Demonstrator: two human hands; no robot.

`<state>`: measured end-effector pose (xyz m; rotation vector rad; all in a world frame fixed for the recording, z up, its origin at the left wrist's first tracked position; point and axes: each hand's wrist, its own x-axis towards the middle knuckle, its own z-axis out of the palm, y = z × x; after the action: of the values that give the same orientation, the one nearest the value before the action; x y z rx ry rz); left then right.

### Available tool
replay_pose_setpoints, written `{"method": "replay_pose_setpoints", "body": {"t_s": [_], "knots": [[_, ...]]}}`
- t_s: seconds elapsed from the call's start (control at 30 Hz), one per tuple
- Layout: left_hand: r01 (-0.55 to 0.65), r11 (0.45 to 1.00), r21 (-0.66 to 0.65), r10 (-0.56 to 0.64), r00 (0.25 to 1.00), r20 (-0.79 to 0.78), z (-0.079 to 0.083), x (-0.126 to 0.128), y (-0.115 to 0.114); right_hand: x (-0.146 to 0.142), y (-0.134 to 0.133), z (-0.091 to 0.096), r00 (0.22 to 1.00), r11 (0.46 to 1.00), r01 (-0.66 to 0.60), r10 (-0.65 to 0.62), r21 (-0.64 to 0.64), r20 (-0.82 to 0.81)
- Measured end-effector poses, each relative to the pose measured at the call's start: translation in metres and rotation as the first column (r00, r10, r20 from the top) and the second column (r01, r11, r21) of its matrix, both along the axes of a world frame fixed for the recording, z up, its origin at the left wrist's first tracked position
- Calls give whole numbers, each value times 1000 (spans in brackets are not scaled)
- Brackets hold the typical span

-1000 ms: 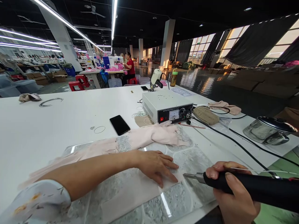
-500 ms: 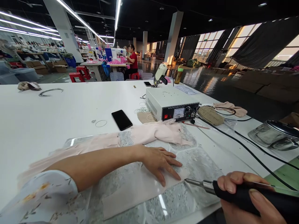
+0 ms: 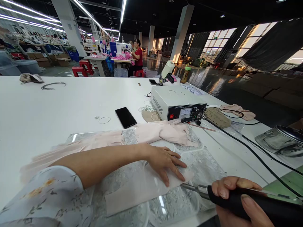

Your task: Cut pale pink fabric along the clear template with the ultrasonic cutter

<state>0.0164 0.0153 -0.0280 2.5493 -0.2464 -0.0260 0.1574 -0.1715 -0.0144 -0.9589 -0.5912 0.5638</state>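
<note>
My left hand [image 3: 165, 160] lies palm down with fingers spread on a flat pale pink fabric piece [image 3: 132, 197]. The fabric rests on a clear, scuffed plastic sheet [image 3: 174, 205] with rounded outlines. My right hand [image 3: 227, 214] is wrapped round a black handpiece [image 3: 229, 197] with a slim metal tip. That tip meets the near edge of the fabric, just below my left fingertips. Beyond my left forearm, more pale pink fabric [image 3: 153, 132] lies bunched along the sheet's far side.
Behind the fabric stands a grey control box [image 3: 187, 108] with a dial and red switch. A black cable [image 3: 251, 153] crosses the right side, near a glass pot [image 3: 281, 140]. A phone [image 3: 126, 117] lies left of the box. Farther off, a person [image 3: 137, 58] sits at a sewing machine.
The handpiece's tip has moved left along the fabric's near edge, and my right hand with it. My left hand stays in place on the fabric. The view has shifted slightly.
</note>
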Motion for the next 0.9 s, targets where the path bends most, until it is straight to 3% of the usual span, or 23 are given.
{"method": "replay_pose_setpoints", "body": {"t_s": [0.37, 0.67, 0.9], "knots": [[69, 988, 139, -60, 996, -68, 1, 0, -1, -1, 2, 2, 993, 999, -32, 27, 41, 113], [52, 993, 110, -55, 998, 19, -4, 2, 0, -4, 3, 1, 992, 997, -51, 45, 56, 115], [22, 996, 81, -7, 983, -182, 16, -1, -6, -9, 5, 3, 989, 992, -119, 114, 47, 100]]}}
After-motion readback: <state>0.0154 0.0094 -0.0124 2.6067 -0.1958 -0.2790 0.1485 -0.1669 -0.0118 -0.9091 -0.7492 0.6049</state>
